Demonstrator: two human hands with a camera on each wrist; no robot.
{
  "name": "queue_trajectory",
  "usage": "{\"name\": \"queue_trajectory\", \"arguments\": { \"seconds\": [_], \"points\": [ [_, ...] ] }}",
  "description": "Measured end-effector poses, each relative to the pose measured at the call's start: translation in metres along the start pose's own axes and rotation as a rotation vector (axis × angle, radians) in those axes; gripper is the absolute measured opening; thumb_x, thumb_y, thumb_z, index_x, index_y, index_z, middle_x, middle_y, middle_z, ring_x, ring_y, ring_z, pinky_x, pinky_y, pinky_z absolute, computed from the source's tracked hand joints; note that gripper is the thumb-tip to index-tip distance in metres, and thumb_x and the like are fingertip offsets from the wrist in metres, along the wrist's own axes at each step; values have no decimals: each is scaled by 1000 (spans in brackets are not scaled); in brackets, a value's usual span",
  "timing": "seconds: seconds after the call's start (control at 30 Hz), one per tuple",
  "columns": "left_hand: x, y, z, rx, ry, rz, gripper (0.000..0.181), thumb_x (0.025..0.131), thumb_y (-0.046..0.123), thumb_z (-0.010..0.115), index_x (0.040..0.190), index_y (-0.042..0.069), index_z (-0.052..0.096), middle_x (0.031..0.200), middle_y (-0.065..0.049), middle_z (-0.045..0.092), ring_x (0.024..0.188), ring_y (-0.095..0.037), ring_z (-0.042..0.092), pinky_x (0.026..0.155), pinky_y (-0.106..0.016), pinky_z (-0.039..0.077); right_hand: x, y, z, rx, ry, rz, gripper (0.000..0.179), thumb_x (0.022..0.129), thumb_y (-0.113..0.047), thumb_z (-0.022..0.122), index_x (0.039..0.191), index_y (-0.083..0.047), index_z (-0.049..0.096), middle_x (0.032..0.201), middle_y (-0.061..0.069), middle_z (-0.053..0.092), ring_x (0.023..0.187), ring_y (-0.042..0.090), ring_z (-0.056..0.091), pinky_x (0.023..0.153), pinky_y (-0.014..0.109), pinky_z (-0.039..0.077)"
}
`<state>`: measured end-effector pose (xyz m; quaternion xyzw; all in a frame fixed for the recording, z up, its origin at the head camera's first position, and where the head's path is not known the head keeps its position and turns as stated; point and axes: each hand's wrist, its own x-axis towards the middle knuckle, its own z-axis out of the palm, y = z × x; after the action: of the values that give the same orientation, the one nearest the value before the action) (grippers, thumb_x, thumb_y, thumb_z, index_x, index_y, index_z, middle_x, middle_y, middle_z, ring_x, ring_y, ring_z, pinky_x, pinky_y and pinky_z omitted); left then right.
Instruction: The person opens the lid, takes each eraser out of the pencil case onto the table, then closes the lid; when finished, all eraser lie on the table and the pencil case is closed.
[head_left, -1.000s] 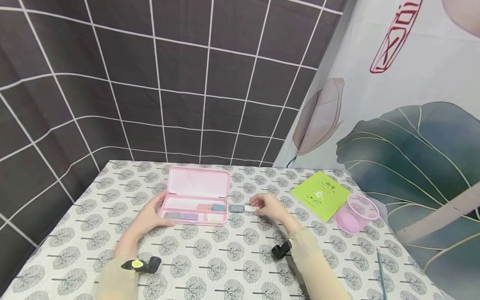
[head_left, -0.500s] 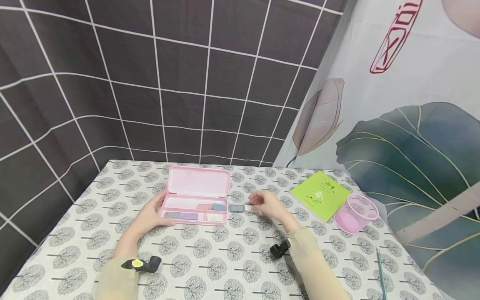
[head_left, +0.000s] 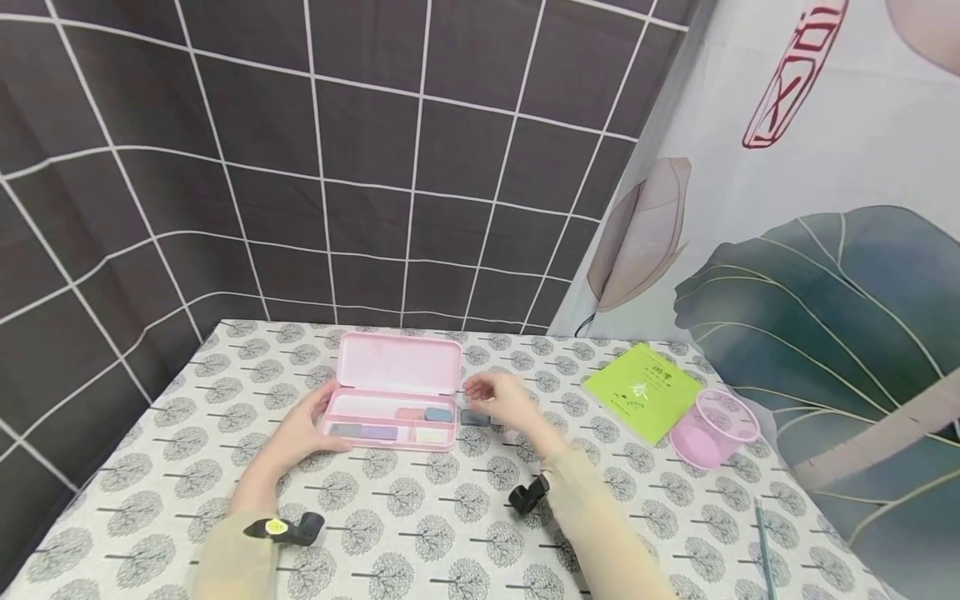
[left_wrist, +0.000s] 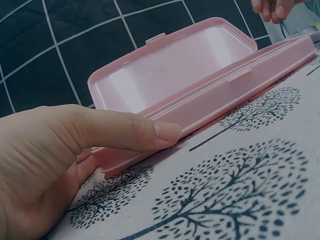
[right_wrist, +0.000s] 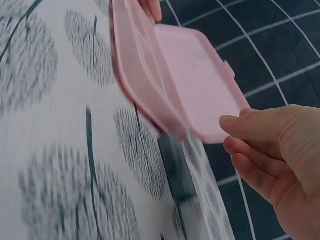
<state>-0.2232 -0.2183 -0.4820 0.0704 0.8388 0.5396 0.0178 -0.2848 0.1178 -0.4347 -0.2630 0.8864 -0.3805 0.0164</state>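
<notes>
A pink pencil case (head_left: 392, 445) stands with its lid (head_left: 399, 364) raised. Inside lie a blue eraser (head_left: 438, 414), a pinkish one (head_left: 409, 413), a white one (head_left: 430, 435), a purple block (head_left: 378, 432) and a grey block (head_left: 346, 430). My left hand (head_left: 298, 422) grips the case's left end, thumb along the front wall in the left wrist view. A dark grey eraser (head_left: 475, 417) lies on the cloth against the case's right end. Over it hovers my right hand (head_left: 501, 402), fingers loosely bent; nothing shows between them in the right wrist view (right_wrist: 270, 155).
A lime-green book (head_left: 641, 390) lies at the back right, beside a pink mesh cup (head_left: 701, 442) lying tipped. A thin teal pencil (head_left: 764, 546) lies near the right edge. The tree-print cloth (head_left: 420, 525) covers the table, with a dark gridded curtain (head_left: 360, 208) behind.
My right hand has moved left, from the white eraser to above the dark grey one. The white eraser beside it no longer shows in the head view. My left hand stays on the case.
</notes>
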Motion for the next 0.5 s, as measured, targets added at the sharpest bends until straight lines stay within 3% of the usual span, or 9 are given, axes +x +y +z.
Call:
{"name": "queue_trajectory", "arguments": {
  "seconds": [0.2, 0.5],
  "points": [
    [0, 0, 0, -2, 3, -10, 119, 61, 13, 90, 152, -8, 17, 158, -31, 19, 144, -48, 23, 120, -54, 22, 15, -15, 18, 9, -43, -21, 26, 83, -4, 71, 109, 0, 68, 99, 11, 73, 89, 20, 67, 81, 22, 57],
    [1, -3, 0, -10, 8, 7, 118, 61, 12, 90, 152, -7, 18, 157, -31, 21, 143, -48, 25, 120, -54, 25, 30, -26, 47, -42, -110, -62, 25, 84, -7, 73, 107, -1, 68, 101, 10, 73, 93, 21, 69, 87, 25, 58]
  ]
}}
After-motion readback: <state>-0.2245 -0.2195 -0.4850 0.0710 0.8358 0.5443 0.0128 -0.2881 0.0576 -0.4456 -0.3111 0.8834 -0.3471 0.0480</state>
